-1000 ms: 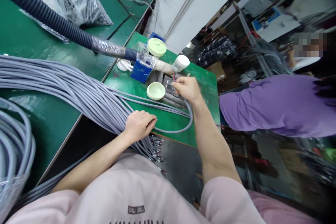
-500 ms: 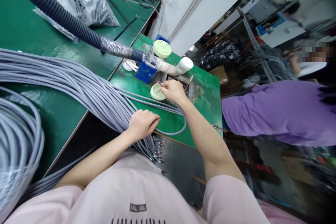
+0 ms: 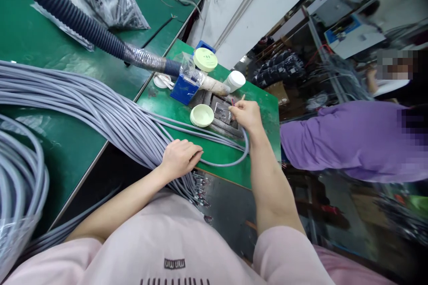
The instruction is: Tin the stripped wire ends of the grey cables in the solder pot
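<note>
Pinching a slim grey cable point(image 3: 230, 165) near its end, a person's right hand point(image 3: 246, 115) is hovering at a green bench point(image 3: 268, 118), beside a dark metal block with a shiny recess point(image 3: 221, 114). Thumb and fingertips are closing together on the cable end, and fine wires, one of them red, are poking out beyond them; the exact contact is too small to make out.

The left hand point(image 3: 180, 158) is lying palm down over a thick bundle of grey cables point(image 3: 117, 116) at the bench's near edge. Its fingers are lying together, slightly curled; whether they are gripping anything underneath cannot be told.

The step in hand is seemingly the working of the bare wire ends at the recess, with a pale green tub point(image 3: 202, 124) standing just left of it and a hose nozzle point(image 3: 216, 85) ending just behind. The next move is probably calling for a light, steady pinch and careful aim, with the tips leading and the cable keeping its slack.

The held end is pointing leftward, toward the recess, its short axis running roughly across the person's front. Behind the fingers, the cable is bending toward the body and curving round to the left hand. The bundle's long axis is slanting from far left down to the near edge.
</note>
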Demonstrator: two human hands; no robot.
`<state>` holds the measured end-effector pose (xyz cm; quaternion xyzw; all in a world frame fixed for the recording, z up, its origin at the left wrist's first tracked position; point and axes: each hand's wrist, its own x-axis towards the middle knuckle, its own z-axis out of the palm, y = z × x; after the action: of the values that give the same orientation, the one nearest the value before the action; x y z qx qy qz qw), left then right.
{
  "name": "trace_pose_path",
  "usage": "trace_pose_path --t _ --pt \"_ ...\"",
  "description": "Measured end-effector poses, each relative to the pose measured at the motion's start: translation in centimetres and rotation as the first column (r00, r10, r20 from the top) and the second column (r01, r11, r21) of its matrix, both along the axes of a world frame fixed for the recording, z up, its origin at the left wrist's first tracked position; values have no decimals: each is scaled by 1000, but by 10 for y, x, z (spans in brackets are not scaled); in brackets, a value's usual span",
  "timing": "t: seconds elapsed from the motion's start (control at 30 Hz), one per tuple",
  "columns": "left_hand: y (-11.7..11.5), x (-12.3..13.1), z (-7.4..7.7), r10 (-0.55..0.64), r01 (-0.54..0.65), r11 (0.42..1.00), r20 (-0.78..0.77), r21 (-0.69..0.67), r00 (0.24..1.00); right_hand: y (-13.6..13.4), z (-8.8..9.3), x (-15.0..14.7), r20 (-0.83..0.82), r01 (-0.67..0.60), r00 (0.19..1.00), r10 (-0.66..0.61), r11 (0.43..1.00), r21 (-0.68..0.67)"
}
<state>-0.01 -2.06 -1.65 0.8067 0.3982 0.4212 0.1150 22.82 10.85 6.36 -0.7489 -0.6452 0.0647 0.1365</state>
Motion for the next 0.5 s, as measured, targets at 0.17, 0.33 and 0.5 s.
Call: trace_pose_path --t 0.17,0.33,0.5 --pt "0 1 0 15 -15 1000 9 20 1000 11 -23 19 36 107 994 -106 993 -50" --pt "0 1 1 25 -25 999 18 37 1000 17 -31 21 85 137 988 -131 987 -78" --pt "0 1 1 23 -23 1000 -7 13 1000 20 -34 20 81 141 988 -134 986 -90"
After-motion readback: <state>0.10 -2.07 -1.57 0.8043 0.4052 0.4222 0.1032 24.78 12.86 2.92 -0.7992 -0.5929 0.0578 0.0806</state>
